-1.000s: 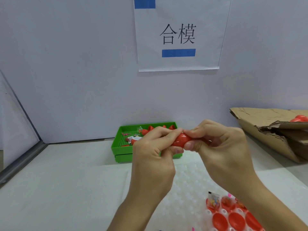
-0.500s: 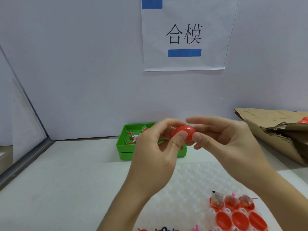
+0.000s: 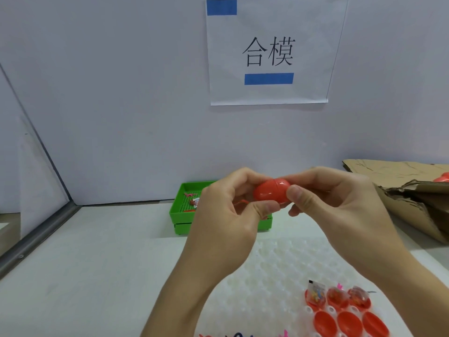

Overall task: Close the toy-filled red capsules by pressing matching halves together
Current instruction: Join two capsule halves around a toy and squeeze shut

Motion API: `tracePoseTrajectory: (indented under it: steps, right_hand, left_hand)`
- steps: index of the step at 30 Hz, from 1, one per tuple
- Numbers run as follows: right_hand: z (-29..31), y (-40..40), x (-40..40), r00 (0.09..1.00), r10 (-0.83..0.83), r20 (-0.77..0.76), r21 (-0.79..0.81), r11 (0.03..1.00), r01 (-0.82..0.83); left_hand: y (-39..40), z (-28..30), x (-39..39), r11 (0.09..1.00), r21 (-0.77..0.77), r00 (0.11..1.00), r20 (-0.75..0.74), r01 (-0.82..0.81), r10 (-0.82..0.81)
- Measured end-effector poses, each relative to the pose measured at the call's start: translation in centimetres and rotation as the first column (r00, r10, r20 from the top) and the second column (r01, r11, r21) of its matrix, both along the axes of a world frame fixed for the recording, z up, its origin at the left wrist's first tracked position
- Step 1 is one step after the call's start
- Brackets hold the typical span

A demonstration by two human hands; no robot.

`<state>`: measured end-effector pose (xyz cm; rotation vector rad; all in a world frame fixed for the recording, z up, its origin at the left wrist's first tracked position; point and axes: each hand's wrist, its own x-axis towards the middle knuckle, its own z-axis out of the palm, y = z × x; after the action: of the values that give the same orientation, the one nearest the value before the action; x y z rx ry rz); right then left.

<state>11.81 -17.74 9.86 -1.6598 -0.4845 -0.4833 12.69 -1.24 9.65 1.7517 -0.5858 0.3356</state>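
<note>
Red capsule [image 3: 272, 192] held up in the air between two hands, above the white bumpy tray [image 3: 272, 276]. Pinched at its 9 o'clock end by the left hand [image 3: 226, 222], thumb below and fingers curled over the top. Pinched at its 3 o'clock end by the right hand [image 3: 340, 210], thumb in front. Lay on its side, long way running from 9 to 3 o'clock, seam up and down in the middle. Counted at 5 o'clock on the tray: three toy-filled halves [image 3: 337, 297] and three empty red halves [image 3: 349, 323]. Green basket [image 3: 184, 215] sat behind at 11 o'clock, cardboard box [image 3: 413, 190] at 3 o'clock.
</note>
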Motion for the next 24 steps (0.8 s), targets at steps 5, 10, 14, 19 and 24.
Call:
tracePoseTrajectory:
  steps: [5, 10, 14, 19, 24]
  right_hand:
    - [0.3, -0.3, -0.1, 1.0, 0.014, -0.002, 0.009, 1.0, -0.014]
    - [0.0, 0.1, -0.2, 1.0, -0.004, 0.015, -0.036, 0.999, 0.005]
    - [0.1, -0.1, -0.2, 0.997, -0.065, 0.051, -0.062, 0.996, 0.069]
    - [0.4, -0.5, -0.3, 0.996, -0.066, 0.057, -0.071, 0.995, 0.07]
    - [0.3, -0.5, -0.2, 0.999, -0.045, 0.009, -0.065, 0.997, 0.045]
  left_hand:
    - [0.2, -0.3, 0.0, 0.999, -0.019, 0.999, 0.002, 0.036, -0.036]
    - [0.5, -0.6, -0.2, 1.0, 0.01, 0.999, 0.038, 0.0, 0.0]
    - [-0.2, -0.6, -0.7, 0.995, 0.068, 0.986, 0.154, -0.078, 0.067]
    - [-0.9, -0.6, -1.2, 0.992, 0.075, 0.971, 0.225, -0.099, 0.079]
    - [-0.8, -0.6, -1.0, 0.982, 0.137, 0.964, 0.247, -0.131, 0.094]
